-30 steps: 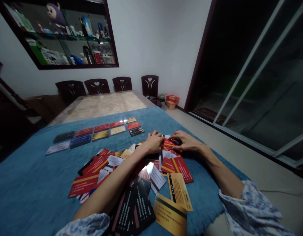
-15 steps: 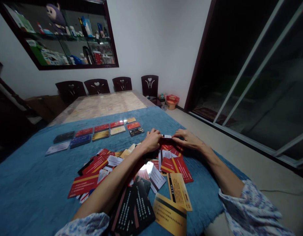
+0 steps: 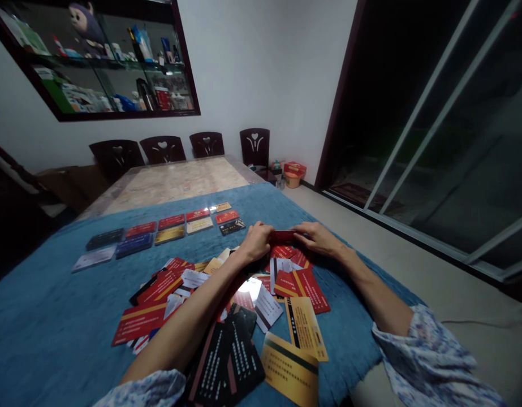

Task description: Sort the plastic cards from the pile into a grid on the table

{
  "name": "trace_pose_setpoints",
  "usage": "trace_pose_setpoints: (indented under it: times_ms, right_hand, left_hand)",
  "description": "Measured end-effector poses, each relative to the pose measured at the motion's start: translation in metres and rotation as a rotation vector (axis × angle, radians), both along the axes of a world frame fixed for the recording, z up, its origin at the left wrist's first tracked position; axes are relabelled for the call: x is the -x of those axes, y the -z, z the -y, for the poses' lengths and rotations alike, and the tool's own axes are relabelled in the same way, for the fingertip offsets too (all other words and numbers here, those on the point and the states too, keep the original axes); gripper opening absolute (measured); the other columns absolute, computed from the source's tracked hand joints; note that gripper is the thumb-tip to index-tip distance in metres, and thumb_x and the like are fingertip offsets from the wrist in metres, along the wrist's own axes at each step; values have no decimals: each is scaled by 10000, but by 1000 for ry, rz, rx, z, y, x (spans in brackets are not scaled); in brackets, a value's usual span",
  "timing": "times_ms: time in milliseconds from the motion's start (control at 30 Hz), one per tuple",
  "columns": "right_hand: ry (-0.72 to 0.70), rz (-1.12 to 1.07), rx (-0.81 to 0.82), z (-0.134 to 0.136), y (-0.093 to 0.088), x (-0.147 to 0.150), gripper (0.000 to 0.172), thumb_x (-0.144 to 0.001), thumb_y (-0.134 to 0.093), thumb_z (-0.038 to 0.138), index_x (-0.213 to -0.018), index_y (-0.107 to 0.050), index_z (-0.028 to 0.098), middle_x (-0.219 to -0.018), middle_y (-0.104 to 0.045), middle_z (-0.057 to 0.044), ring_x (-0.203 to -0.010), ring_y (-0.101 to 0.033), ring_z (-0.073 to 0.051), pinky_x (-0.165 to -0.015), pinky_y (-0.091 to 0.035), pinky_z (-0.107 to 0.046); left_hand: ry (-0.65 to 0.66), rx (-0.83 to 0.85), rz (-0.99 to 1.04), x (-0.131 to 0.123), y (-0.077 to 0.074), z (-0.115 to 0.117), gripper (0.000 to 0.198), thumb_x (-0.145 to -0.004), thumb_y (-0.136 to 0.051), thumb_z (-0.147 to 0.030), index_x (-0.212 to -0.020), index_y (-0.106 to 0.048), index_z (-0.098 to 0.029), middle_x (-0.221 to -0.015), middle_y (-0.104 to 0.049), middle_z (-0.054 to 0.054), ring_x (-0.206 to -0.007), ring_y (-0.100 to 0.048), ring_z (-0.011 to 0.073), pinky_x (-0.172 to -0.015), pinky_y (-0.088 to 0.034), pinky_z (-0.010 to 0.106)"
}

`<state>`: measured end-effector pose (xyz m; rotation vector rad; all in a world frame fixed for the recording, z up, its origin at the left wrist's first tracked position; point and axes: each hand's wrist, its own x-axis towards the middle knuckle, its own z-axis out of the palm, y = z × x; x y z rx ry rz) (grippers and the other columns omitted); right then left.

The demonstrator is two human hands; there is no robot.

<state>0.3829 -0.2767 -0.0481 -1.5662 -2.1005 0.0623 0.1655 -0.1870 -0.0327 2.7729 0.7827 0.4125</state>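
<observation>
A red card (image 3: 283,236) stands on edge between my two hands, above the far right of a loose card pile. My left hand (image 3: 256,242) grips its left end. At its right end are the pinched fingers of my right hand (image 3: 315,237). Beneath and nearer lie scattered cards: red cards with a gold stripe (image 3: 310,288), a white card with a dark stripe (image 3: 268,310), black cards (image 3: 242,353) and gold cards (image 3: 291,370). My left forearm covers part of the pile.
Beyond the pile, two rows of sorted cards lie on the blue cloth, including a blue stack (image 3: 134,245) and a gold stack (image 3: 169,235). Dark chairs (image 3: 163,151) stand behind the table. The cloth's edge (image 3: 354,376) runs along the right.
A white and dark surface showed between my hands before; now a red one shows there, whether the same card turned or another I cannot tell. The view has shifted slightly.
</observation>
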Motion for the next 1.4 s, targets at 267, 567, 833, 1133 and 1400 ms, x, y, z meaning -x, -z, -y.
trace_pose_setpoints:
  times_ms: [267,567,833,1133,1400]
  right_hand:
    - [-32,-59,-48,-3,7,2,391,-867,-523,180,-1241,-638,185,-1080,-729,-111,-948,-682,-229,-865,-528,-359]
    - [-5,-83,-82,-4,12,4,466,-842,-562,146,-1300,-584,231,-1070,-714,-93,-949,-676,-231,-883,-537,-393]
    - [-44,-76,-152,-3,14,3,579,-789,-555,122,-1358,-531,228,-1172,-680,-100,-1042,-646,-240,-922,-529,-412]
    - [-48,-58,-197,-4,12,7,597,-804,-536,154,-1395,-480,225,-1198,-651,-117,-1066,-627,-260,-934,-523,-436]
    - [1,10,-244,-4,11,7,538,-846,-534,194,-1382,-483,204,-1125,-590,-128,-1018,-603,-270,-881,-540,-424]
  left_hand:
    - [-13,-31,50,0,5,-2,393,-771,-492,-6,-1074,-666,-185,-972,-680,84,-1028,-581,247,-894,-480,357]
    - [-8,-33,75,1,5,1,533,-779,-493,-20,-1261,-618,-210,-1067,-723,65,-991,-590,247,-900,-489,362]
    - [-40,-57,67,1,-2,6,556,-816,-536,-89,-1357,-549,-214,-1124,-723,77,-988,-579,251,-917,-480,378]
    - [-96,-65,64,1,-12,10,538,-821,-571,-112,-1346,-486,-190,-1104,-699,101,-1003,-571,264,-898,-466,376]
    - [-105,-82,33,2,-19,15,472,-866,-641,-274,-1290,-453,-186,-1132,-653,114,-1046,-558,277,-900,-444,377]
